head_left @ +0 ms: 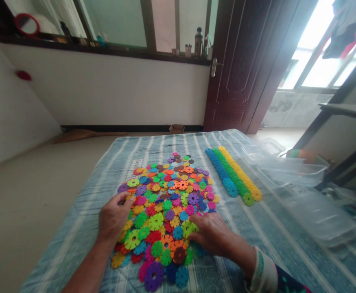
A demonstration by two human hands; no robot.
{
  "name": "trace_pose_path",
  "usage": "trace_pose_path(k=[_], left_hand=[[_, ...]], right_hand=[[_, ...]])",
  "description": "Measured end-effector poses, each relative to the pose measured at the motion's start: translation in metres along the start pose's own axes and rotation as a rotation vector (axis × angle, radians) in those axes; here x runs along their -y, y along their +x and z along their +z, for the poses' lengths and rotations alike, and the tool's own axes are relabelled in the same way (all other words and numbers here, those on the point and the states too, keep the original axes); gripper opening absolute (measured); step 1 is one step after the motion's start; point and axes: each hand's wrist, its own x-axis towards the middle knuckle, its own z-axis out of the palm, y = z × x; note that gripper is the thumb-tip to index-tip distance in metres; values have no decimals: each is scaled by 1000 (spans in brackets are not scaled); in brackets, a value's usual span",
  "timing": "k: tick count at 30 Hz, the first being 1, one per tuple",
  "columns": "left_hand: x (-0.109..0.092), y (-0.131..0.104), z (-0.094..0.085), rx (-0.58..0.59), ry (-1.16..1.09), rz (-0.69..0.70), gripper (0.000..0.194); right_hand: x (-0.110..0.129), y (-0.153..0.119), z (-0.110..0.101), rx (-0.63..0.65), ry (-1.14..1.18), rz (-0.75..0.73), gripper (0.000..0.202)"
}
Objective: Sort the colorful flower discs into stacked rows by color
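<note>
A wide heap of notched plastic interlocking discs (156, 221) in many colours and several sizes lies on the striped cloth. At the heap's left edge is my left hand (113, 215), fingers curled beside purple and yellow discs; whatever sits between its fingertips is hidden. On the right side, my right hand (210, 232) closes thumb and fingers around a yellow-green disc (188, 229) among the others. To the right of the heap, three long overlapping rows of discs lie side by side: a blue row (221, 171), a green row (231, 175) and a yellow row (239, 171).
Clear plastic containers (321, 215) lie on the cloth (101, 179) at the right, one with something coloured behind it. Beyond the far edge are a small cardboard box (177, 129), a wall and a dark red door (239, 61). A dark shelf (345, 112) stands at the right.
</note>
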Motion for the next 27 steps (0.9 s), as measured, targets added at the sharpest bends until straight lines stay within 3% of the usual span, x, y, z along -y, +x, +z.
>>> trace_pose_path(k=[9,27], left_hand=[[-9,-4,-3,67,-13,-86,30],[-13,-11,-4,67,-14,-10,28]], right_hand=[[-1,0,0,31,26,31,31],[-2,-1,3,25,12,78,28]])
